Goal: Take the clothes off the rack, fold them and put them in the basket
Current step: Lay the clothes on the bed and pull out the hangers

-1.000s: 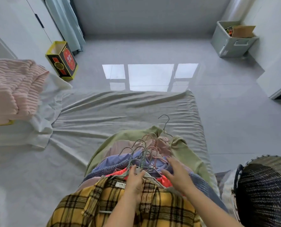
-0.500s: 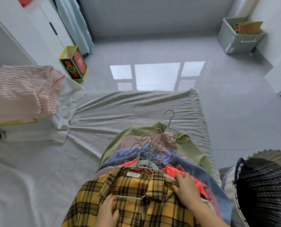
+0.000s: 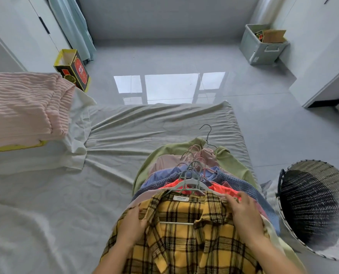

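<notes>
I see the yellow plaid shirt (image 3: 186, 236) lying on top of a fanned pile of hangered clothes (image 3: 194, 171) at the near right of the grey bed sheet (image 3: 109, 135), its collar toward the room and its white hanger (image 3: 186, 185) still threaded through the shoulders. My left hand (image 3: 132, 224) pinches the left collar edge, fingers curled round the fabric; my right hand (image 3: 243, 212) lies on the right shoulder with fingers bent over the cloth — whether they truly grip it or only press, I cannot tell. The wicker basket (image 3: 322, 252) stands on the floor just beside the bed's right edge.

I judge the shirt to be light, soft flannel-like cloth: it will sag and crease wherever it is unsupported, and it should cling a little to the garments beneath rather than slide. The hanger is the only stiff part. So I would take hold at the two shoulder seams, or at the collar beside the label (image 3: 181, 198), and work each shoulder off the hanger's arms in turn — pulling at the front placket would merely stretch the buttoned cloth against the crossbar. The tangled hooks (image 3: 196, 163) of the other hangers look likely to snag.
</notes>
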`<move>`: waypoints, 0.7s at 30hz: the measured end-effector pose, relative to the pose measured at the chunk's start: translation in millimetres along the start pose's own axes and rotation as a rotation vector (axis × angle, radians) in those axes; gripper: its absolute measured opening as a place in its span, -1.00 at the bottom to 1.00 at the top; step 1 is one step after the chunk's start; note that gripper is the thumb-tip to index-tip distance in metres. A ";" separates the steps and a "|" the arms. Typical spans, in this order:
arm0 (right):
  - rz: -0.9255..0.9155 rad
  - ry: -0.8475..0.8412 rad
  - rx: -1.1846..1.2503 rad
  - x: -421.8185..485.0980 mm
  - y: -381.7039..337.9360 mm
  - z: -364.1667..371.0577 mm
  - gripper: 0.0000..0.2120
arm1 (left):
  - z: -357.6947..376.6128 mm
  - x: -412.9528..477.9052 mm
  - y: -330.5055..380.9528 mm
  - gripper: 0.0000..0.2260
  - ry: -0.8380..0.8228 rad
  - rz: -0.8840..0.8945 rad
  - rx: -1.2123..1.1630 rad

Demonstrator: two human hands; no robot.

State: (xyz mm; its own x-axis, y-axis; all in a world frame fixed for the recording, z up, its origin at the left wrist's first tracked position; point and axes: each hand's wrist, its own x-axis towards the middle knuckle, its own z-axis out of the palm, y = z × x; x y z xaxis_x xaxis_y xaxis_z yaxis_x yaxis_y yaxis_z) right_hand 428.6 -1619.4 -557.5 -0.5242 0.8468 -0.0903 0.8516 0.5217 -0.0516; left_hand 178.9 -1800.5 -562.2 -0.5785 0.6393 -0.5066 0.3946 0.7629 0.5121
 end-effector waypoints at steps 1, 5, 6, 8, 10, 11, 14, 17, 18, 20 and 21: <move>0.043 -0.004 0.004 -5.0 -4.9 -0.6 -0.54 | -3.8 1.9 -6.1 -0.69 -0.025 0.057 -0.009; 0.151 0.011 0.176 -19.2 -21.3 -11.7 -0.92 | -20.7 11.4 -20.9 -0.67 -0.056 0.136 -0.021; 0.147 0.036 0.202 -24.9 -25.4 -17.7 -0.93 | -24.2 14.6 -24.7 -0.65 -0.049 0.121 0.017; 0.139 0.091 0.229 -39.2 -33.5 -34.0 -0.91 | -30.8 18.6 -30.0 -0.55 -0.032 0.144 0.095; 0.158 0.109 0.251 -53.2 -37.2 -49.2 -0.89 | -37.7 18.8 -27.1 -0.47 -0.084 0.245 0.160; 0.170 0.112 0.266 -59.0 -36.7 -55.6 -0.88 | -41.0 16.3 -23.3 -0.46 -0.127 0.299 0.178; 0.189 0.089 0.307 -67.3 -26.0 -68.2 -0.86 | -47.5 4.4 -8.9 -0.64 -0.224 0.397 0.014; 0.248 -0.122 0.359 -60.1 -7.6 -67.7 -0.84 | -42.7 1.3 -1.5 -0.81 -0.280 0.401 -0.077; 0.257 -0.180 0.369 -58.5 -1.8 -64.7 -0.82 | -38.6 1.6 0.0 -0.81 -0.268 0.396 -0.080; 0.266 -0.179 0.363 -61.6 4.7 -61.1 -0.80 | -25.0 3.2 0.4 -0.81 -0.227 0.363 -0.112; 0.264 -0.151 0.367 -66.2 7.0 -60.7 -0.78 | -19.0 2.1 2.0 -0.83 -0.209 0.348 -0.135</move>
State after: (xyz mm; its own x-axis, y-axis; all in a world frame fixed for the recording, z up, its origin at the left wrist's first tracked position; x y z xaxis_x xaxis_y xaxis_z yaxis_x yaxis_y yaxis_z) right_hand 469.0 -1665.5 -491.6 -0.3063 0.9068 -0.2896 0.9149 0.1963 -0.3528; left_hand 164.8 -1799.4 -549.1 -0.2648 0.8730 -0.4096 0.4358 0.4872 0.7568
